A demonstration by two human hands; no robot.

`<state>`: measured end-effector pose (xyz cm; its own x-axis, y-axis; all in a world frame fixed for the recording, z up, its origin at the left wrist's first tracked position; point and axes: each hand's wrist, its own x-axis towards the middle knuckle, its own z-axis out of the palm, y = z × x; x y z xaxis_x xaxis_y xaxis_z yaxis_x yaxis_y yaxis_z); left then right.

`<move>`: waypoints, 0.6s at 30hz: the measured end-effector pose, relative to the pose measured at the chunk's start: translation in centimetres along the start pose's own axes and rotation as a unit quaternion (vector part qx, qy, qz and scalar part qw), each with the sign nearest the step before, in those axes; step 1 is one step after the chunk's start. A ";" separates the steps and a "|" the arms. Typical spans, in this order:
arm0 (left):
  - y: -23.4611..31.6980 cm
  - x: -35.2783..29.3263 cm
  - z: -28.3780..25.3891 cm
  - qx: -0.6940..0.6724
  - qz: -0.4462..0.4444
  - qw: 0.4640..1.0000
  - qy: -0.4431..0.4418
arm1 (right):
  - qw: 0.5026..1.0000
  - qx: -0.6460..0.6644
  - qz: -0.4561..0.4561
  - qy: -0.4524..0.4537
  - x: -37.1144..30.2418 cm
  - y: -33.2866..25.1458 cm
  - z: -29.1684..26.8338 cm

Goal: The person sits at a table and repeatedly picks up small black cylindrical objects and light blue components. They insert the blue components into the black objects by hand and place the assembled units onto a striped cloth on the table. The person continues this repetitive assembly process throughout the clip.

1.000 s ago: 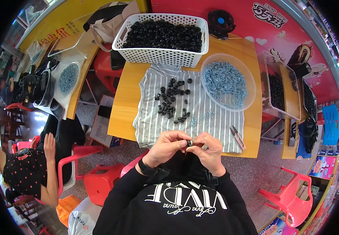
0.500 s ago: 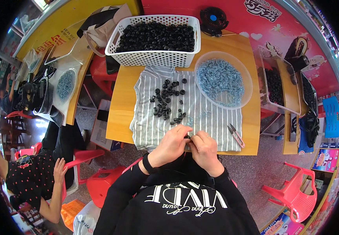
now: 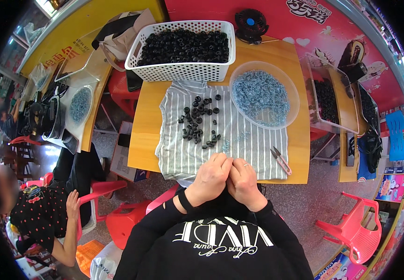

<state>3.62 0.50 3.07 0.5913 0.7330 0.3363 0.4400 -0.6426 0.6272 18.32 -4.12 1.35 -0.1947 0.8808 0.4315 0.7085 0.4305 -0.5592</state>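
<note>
My left hand (image 3: 208, 177) and my right hand (image 3: 245, 183) meet at the near edge of a grey-and-white striped cloth (image 3: 260, 149), fingers pinched together. The small black part seen between them a moment ago is now hidden by my fingers. Whatever my right fingertips grip is also hidden. Just beyond my hands lies a little scatter of tiny bluish pieces (image 3: 226, 145). Farther up the cloth sit several loose black parts (image 3: 193, 133), some ring-shaped and some like short spools. Thread snips (image 3: 281, 161) with pink handles lie to the right of my hands.
A white perforated basket (image 3: 178, 72) full of black parts stands at the back of the wooden table (image 3: 143, 149). Right of it are a clear round tub (image 3: 297, 109) of bluish pieces and a black fan (image 3: 251, 25). A person (image 3: 41, 212) sits at left; a red chair (image 3: 351, 228) stands at right.
My hands have drawn closer together and slightly toward me. The black part that showed between my fingertips is now covered. The things on the cloth look unmoved.
</note>
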 end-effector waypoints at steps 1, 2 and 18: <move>0.1 0.0 0.1 0.008 0.003 1.000 0.007 | 1.000 -0.005 -0.007 0.000 0.0 0.1 0.0; 0.1 0.0 0.1 0.012 0.006 1.000 0.003 | 1.000 -0.009 -0.013 0.001 0.0 0.2 0.0; 0.2 0.4 0.4 0.013 0.001 1.000 -0.008 | 1.000 -0.024 -0.009 0.002 0.3 -0.1 -0.2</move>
<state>4.22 0.60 3.04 0.6023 0.7282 0.3270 0.4565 -0.6503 0.6072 18.29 -3.89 1.68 -0.2051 0.8722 0.4441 0.7363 0.4364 -0.5171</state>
